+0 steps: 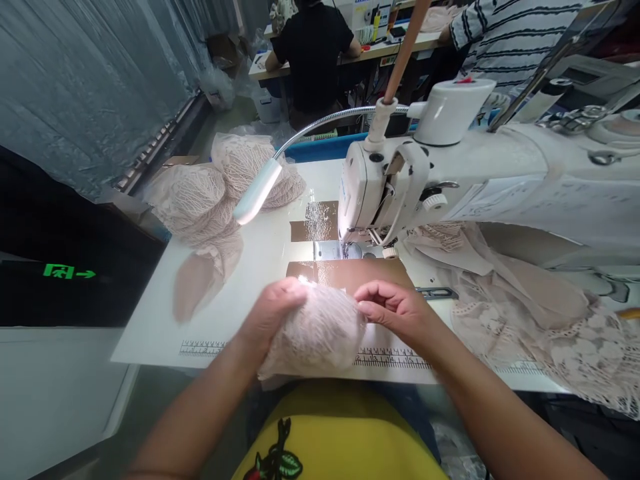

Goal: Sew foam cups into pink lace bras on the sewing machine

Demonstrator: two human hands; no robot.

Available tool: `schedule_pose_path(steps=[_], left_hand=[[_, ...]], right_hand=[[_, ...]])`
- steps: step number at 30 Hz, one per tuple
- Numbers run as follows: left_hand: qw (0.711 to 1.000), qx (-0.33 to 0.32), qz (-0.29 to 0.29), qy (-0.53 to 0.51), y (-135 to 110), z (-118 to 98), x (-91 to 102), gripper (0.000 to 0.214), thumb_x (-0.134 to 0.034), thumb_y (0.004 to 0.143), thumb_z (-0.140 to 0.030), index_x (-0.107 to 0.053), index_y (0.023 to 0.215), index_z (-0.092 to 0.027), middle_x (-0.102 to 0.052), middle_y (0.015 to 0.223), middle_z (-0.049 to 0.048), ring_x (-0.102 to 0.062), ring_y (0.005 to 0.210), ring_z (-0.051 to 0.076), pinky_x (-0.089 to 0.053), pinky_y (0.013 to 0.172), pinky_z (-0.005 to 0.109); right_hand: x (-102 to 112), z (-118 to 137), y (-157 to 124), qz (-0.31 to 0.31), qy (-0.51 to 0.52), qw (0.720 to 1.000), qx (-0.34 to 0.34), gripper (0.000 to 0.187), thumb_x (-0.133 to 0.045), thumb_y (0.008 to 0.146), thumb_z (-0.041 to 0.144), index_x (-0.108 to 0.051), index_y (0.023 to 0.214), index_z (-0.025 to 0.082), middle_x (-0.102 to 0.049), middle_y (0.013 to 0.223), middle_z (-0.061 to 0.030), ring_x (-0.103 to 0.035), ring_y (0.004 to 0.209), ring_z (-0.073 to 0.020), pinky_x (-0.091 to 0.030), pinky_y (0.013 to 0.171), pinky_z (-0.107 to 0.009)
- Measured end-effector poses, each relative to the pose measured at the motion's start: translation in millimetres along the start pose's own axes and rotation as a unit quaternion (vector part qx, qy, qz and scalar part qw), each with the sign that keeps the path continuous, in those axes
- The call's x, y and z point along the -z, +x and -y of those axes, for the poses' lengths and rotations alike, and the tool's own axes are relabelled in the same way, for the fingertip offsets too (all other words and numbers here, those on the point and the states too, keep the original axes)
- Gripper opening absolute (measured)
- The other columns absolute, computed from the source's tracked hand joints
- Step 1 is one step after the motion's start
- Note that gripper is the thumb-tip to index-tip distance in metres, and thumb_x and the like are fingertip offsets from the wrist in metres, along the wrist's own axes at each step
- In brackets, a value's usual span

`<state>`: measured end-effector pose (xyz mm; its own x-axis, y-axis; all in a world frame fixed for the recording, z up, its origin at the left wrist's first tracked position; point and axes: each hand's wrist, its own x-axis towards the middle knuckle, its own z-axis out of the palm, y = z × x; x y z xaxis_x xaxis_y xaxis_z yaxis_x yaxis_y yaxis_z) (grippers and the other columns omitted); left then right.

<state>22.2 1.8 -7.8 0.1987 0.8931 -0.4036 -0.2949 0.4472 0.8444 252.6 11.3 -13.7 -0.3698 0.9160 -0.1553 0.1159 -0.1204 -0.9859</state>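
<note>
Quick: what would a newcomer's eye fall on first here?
Probably the pale lacy piece, brightly lit in the left hand, its edge pinched by the right hand. Behind, at upper right, looms the white sewing machine, and a green exit sign glows at the picture's left.

From the view's middle, a green exit sign [69, 271] glows at nine o'clock, grey plastic sheeting [100, 87] hangs at ten, a pale bin [267, 108] stands at eleven, a person in black [314, 57] is at twelve, and a person in stripes [525, 40] toward two.
</note>
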Motion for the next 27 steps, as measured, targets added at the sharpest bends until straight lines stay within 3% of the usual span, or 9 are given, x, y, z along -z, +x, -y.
schedule_pose_path(steps=[3,5,8,11,14,17,22,24,27], left_hand=[[0.971,-0.165,-0.135,0.111,0,-35,19.2,0.021,-0.072,0.07,-0.033,-0.06,0.072,-0.016,-0.055,0.06,-0.0036,-0.05,0.054,0.011,-0.041,0.056,0.023],[0.906,-0.279,-0.198,0.251,7,-50,22.5,0.019,-0.068,0.075,-0.033,-0.059,0.07,-0.017,-0.053,0.06,-0.0033,-0.048,0.056,0.011,-0.039,0.057,0.023],[0.789,-0.357,-0.154,0.475,32,-44,5.7,0.018,-0.057,0.082,-0.026,-0.057,0.067,-0.017,-0.054,0.065,0.001,-0.049,0.064,0.015,-0.039,0.064,0.027],[0.712,-0.308,-0.041,0.629,64,-12,-25.2,0.023,-0.05,0.081,-0.017,-0.05,0.058,-0.019,-0.052,0.063,0.0073,-0.05,0.072,0.023,-0.039,0.073,0.036],[0.705,-0.293,-0.005,0.646,77,19,-49.1,0.025,-0.049,0.082,-0.019,-0.05,0.057,-0.02,-0.05,0.06,0.0096,-0.049,0.074,0.028,-0.039,0.073,0.041],[0.696,-0.298,0.02,0.653,68,25,-54.2,0.023,-0.049,0.085,-0.025,-0.056,0.065,-0.018,-0.054,0.067,0.0121,-0.05,0.079,0.03,-0.04,0.074,0.043],[0.685,-0.3,0.136,0.65,57,0,-32.3,0.028,-0.041,0.093,-0.025,-0.064,0.078,-0.015,-0.06,0.08,0.0108,-0.056,0.078,0.022,-0.046,0.07,0.035],[0.693,-0.324,0.139,0.629,64,-4,-23.2,0.026,-0.041,0.094,-0.024,-0.066,0.091,-0.015,-0.065,0.094,0.0106,-0.059,0.084,0.021,-0.049,0.073,0.034],[0.645,-0.392,0.117,0.645,78,3,-15.7,0.028,-0.042,0.095,-0.023,-0.065,0.107,-0.014,-0.066,0.114,0.0119,-0.061,0.096,0.022,-0.051,0.081,0.038]], right_hand=[[22,1,-7,-0.067,-0.057,0.996,-0.005,0.026,-0.064,0.078,0.045,-0.066,0.083,0.019,-0.066,0.078,-0.0043,-0.06,0.071,-0.0167,-0.048,0.062,-0.027],[32,4,-10,-0.101,-0.115,0.988,0.01,0.025,-0.062,0.08,0.044,-0.067,0.084,0.02,-0.065,0.077,-0.0036,-0.058,0.066,-0.0156,-0.045,0.057,-0.026],[35,13,-6,-0.107,-0.22,0.969,0.039,0.021,-0.057,0.084,0.04,-0.066,0.083,0.022,-0.064,0.07,-0.0009,-0.052,0.057,-0.0136,-0.038,0.05,-0.025],[28,18,9,-0.073,-0.328,0.94,0.066,0.019,-0.051,0.087,0.033,-0.067,0.081,0.023,-0.065,0.067,0.0003,-0.052,0.057,-0.0146,-0.036,0.051,-0.026],[19,12,25,-0.056,-0.41,0.906,0.087,0.021,-0.047,0.087,0.023,-0.068,0.088,0.023,-0.069,0.084,-0.002,-0.059,0.073,-0.0181,-0.039,0.06,-0.027],[10,-3,34,-0.038,-0.478,0.871,0.109,0.025,-0.045,0.085,0.014,-0.068,0.091,0.021,-0.067,0.092,-0.0052,-0.058,0.078,-0.0176,-0.038,0.063,-0.027],[1,-24,35,-0.037,-0.608,0.779,0.15,0.023,-0.046,0.085,0.009,-0.067,0.088,0.017,-0.061,0.081,-0.0047,-0.05,0.068,-0.0147,-0.03,0.056,-0.028],[0,-27,35,-0.053,-0.635,0.753,0.165,0.028,-0.044,0.086,0.005,-0.067,0.091,0.018,-0.06,0.08,-0.0045,-0.05,0.069,-0.0149,-0.029,0.056,-0.028],[-1,-29,37,-0.074,-0.65,0.739,0.161,0.031,-0.043,0.084,0.0,-0.067,0.093,0.019,-0.061,0.081,-0.0045,-0.05,0.072,-0.0153,-0.032,0.059,-0.027]])
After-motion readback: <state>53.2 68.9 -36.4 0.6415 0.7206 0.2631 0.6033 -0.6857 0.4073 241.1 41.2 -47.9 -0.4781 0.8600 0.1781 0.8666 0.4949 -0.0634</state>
